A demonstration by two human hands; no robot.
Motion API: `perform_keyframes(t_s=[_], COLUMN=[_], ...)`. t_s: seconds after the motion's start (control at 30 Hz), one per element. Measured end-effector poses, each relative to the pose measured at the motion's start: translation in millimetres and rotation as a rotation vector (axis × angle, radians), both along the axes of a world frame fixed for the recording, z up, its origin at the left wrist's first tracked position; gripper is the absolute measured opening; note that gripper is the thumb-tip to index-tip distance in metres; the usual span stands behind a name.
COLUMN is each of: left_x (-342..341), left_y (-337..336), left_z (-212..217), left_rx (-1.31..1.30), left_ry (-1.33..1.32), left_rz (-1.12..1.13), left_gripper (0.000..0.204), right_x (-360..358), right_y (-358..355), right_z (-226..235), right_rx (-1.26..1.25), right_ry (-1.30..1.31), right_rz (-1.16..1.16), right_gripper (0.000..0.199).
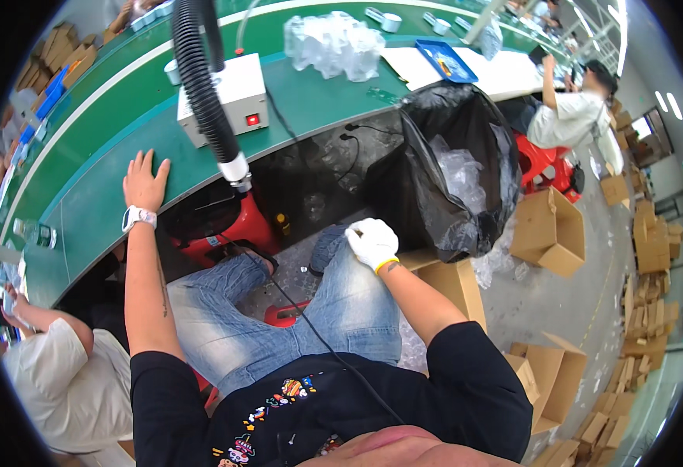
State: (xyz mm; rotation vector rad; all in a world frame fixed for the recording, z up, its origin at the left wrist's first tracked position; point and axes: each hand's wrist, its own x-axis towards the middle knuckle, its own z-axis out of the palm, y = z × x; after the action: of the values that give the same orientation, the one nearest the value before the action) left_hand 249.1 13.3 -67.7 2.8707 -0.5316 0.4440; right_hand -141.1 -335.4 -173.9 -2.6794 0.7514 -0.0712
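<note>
- Two hands are seen: the left hand (145,184), bare with a white wristband, is laid flat and open on the edge of the green worktop (108,202); the right hand (372,242), in a white fabric glove, is curled closed on the denim knee, nothing visibly gripped.
- No piece is held, so work appears paused.
- Crinkled clear plastic is stuffed into the glossy black bag (450,179), just beside the right hand.
- Ribbed black hose (200,86) is hung before a white box (236,97).
</note>
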Motion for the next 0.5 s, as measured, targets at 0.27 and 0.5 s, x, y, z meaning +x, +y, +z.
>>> perform_keyframes(t_s=[0.27,0.5], left_x=[90,67], left_y=[76,22], left_z=[-29,-33], left_rx=[0.017,-0.103], left_ry=[-0.09,0.203], left_rz=[-0.259,-0.369], left_gripper=[0.052,0.07], right_x=[58,64], right_y=[-11,-8], right_z=[7,-59], right_rx=[0.266,0.166], right_ry=[0.085,0.029], right_rz=[-0.232,-0.485], right_gripper=[0.032,0.024])
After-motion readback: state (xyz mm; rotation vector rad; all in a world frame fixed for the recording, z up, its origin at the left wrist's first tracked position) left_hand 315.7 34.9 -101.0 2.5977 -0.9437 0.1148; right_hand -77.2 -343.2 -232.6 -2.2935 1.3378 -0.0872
